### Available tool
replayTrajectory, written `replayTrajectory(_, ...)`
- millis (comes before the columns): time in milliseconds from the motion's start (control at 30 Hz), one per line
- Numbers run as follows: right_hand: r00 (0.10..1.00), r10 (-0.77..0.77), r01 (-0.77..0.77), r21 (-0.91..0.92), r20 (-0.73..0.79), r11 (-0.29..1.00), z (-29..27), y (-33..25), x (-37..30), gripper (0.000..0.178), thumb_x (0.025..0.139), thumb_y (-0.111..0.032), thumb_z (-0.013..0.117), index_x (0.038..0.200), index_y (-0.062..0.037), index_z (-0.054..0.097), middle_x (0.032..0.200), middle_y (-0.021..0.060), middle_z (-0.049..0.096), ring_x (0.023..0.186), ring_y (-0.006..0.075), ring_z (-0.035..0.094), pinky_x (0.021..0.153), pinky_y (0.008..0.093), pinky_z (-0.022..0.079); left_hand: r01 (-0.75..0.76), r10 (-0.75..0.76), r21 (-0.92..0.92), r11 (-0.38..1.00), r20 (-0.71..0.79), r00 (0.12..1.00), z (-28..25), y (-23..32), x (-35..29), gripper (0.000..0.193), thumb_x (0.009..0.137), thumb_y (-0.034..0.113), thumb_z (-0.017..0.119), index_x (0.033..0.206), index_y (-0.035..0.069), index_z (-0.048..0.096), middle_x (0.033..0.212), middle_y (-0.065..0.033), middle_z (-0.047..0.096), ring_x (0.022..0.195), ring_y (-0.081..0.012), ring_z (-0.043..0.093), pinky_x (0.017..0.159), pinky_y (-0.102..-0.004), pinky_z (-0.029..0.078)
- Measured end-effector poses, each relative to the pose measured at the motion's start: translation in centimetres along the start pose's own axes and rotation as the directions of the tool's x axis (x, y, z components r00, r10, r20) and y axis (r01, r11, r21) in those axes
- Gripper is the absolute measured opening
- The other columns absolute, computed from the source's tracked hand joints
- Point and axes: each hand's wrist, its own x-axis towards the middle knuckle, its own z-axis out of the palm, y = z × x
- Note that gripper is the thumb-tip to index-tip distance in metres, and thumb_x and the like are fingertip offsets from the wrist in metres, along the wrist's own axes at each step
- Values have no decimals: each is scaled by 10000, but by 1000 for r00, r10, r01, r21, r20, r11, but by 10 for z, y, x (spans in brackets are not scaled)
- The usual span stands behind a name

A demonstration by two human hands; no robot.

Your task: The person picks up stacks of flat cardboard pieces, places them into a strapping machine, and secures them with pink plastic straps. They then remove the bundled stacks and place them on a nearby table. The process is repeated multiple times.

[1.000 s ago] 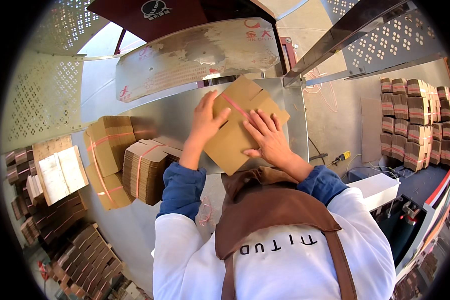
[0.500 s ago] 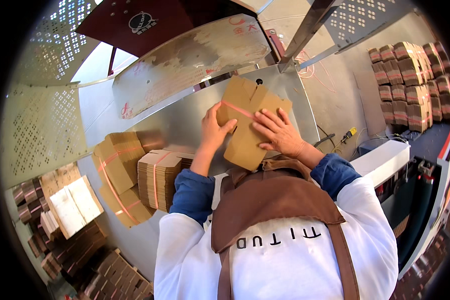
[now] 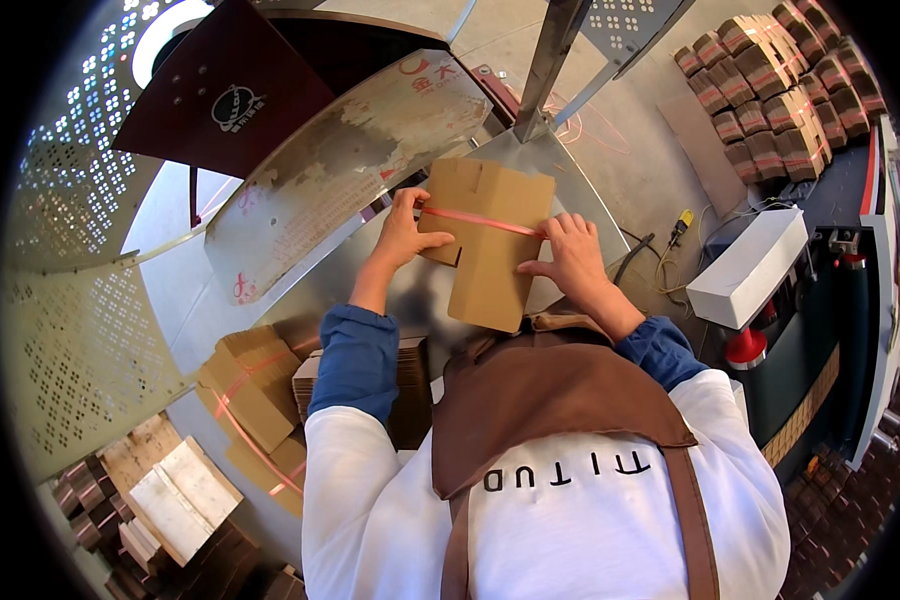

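Note:
In front of my apron lies a bundle of flat brown cardboard box blanks (image 3: 492, 265) with a pink strap (image 3: 480, 220) across it, on a metal work surface (image 3: 410, 300). My left hand (image 3: 403, 235) grips its left edge, the thumb over the top near a slot and the fingers at the strap's end. At the right edge, my right hand (image 3: 572, 260) holds the bundle with bent fingers close to the strap and the thumb on the cardboard. The undersides of both hands' grip are hidden.
Strapped cardboard bundles (image 3: 255, 385) stand left of my left arm. Behind the surface rises a dark red machine panel (image 3: 220, 100) with a stained plate (image 3: 350, 170). A metal post (image 3: 550, 65) stands far right of it. Stacked bundles (image 3: 760, 90) and a white box-shaped part (image 3: 750, 265) are at right.
My right hand has gone from lying flat on the bundle to gripping its right edge. The bundle has turned so the strap lies more level. My view has rotated slightly.

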Motion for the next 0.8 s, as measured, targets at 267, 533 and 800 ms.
replayTrajectory(267,1000,15,-14,49,-19,999,4,0,-9,449,636,-381,809,921,-107,596,897,52,527,906,253,489,803,367,353,17,-17,-10,1000,-6,1000,4,0,-3,714,554,337,876,1071,83,454,1049,-99,464,1009,-282,506,867,-382,445)
replayTrajectory(533,998,13,-7,90,-63,996,14,3,-19,397,636,-340,811,863,-121,571,881,45,525,904,248,497,813,379,346,19,-19,-1,1000,-36,999,10,1,-10,644,554,339,876,965,81,452,981,-78,469,912,-261,516,778,-352,468)
replayTrajectory(800,999,8,-1,126,-49,992,12,12,-20,387,653,-324,802,865,-109,560,872,51,536,899,257,509,824,385,348,-6,11,63,998,-86,996,17,1,-12,647,548,362,876,922,74,434,918,-69,457,850,-257,498,746,-363,457)
